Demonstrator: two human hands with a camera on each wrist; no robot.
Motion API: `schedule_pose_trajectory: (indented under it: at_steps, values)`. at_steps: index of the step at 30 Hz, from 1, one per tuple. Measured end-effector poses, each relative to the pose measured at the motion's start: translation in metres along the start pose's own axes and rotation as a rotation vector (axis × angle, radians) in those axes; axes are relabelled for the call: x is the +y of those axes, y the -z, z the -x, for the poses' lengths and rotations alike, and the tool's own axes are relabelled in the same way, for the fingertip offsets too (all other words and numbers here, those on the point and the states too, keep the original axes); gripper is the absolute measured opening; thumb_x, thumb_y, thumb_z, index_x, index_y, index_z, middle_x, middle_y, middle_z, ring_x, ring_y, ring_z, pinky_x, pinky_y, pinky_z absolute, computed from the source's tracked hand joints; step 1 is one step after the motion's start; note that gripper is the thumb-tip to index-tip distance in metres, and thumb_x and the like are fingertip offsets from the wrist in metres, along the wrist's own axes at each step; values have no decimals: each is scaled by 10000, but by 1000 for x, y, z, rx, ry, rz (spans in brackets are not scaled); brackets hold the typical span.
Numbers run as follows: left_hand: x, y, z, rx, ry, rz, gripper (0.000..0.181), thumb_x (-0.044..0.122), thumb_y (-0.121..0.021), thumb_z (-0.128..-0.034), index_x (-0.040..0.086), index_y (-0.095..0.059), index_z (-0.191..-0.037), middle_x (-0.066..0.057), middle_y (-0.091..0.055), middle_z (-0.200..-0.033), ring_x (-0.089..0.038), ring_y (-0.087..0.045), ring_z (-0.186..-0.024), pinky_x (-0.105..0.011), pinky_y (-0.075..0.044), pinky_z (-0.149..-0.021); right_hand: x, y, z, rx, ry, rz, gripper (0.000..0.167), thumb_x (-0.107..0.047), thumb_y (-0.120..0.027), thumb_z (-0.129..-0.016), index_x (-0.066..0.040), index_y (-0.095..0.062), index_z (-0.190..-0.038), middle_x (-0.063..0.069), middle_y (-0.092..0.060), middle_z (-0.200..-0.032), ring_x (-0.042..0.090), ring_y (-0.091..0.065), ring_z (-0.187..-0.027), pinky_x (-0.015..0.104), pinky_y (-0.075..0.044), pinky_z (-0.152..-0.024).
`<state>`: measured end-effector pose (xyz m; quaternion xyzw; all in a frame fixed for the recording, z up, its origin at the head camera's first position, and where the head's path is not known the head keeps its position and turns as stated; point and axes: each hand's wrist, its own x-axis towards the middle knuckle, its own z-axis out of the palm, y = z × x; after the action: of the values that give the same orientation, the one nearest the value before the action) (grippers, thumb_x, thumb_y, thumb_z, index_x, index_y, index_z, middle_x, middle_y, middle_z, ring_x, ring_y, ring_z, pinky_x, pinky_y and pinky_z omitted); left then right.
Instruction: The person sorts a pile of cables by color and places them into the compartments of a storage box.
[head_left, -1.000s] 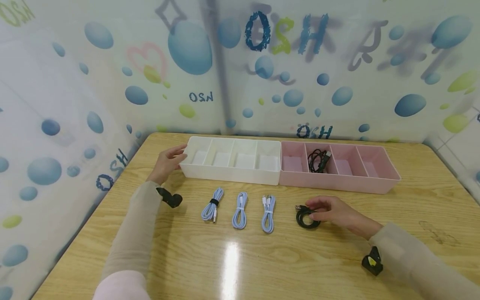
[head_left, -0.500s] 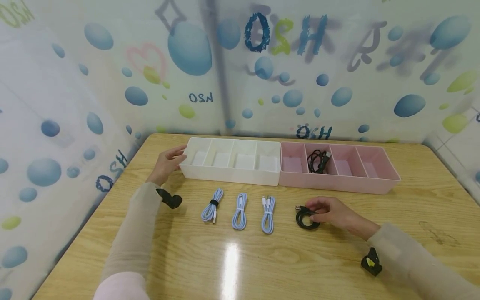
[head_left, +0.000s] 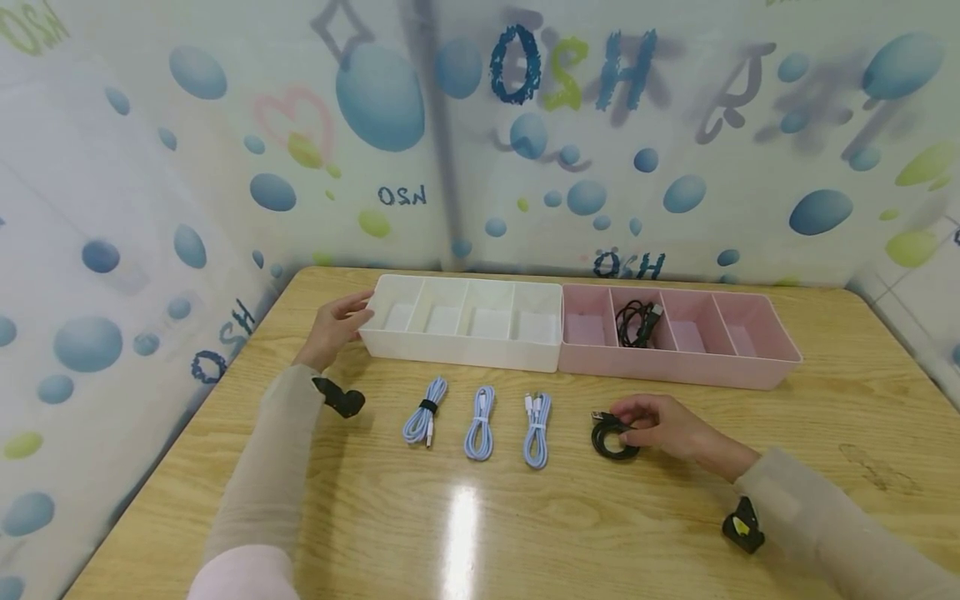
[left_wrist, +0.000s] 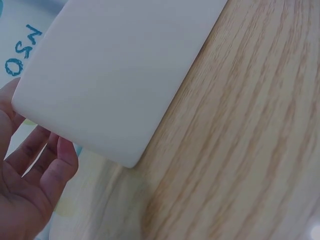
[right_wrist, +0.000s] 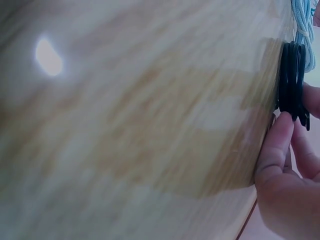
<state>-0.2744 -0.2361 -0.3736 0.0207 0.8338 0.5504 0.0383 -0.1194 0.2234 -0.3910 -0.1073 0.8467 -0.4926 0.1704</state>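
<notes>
The counter [head_left: 570,533] in front of me is yellowish wood grain, a bright streak of light shining off it. Toward the back stand a white tray [head_left: 461,347] and a pink tray [head_left: 675,367], end to end. Before them lies a row — a black-strapped blue cable [head_left: 417,426], a second blue cable [head_left: 479,421], a third blue cable [head_left: 537,427] — then a coiled black cable [head_left: 617,455].

White sheet-like backdrop [head_left: 480,167] on 2 sides, printed with glossy blue ovals [head_left: 380,100], smaller yellow-green ovals [head_left: 373,222] and blue-and-green brushy lettering [head_left: 566,73]. 1 grey vertical band [head_left: 437,125] left of centre. Light-brown wood-grain surface [head_left: 600,533] below, 2 far corners rounded; faint dark marks [head_left: 873,475] at right. White glare streak [head_left: 460,542] near front edge.
</notes>
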Motion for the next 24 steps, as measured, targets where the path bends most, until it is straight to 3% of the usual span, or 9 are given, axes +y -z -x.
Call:
schedule_pose_trajectory:
  at_steps: [24]
  values:
    - [-2,0,-2,-1,1,-6,484,252,-542,-889,123,-410,-1336,-154,-399,-1281,-216,-432,-1012,-221,-446,-670,2,1,0,0,13,48,432,-105,-674,-770,98,-549,-1129,135,-565,-989,174,-502,-835,210,-445,-657]
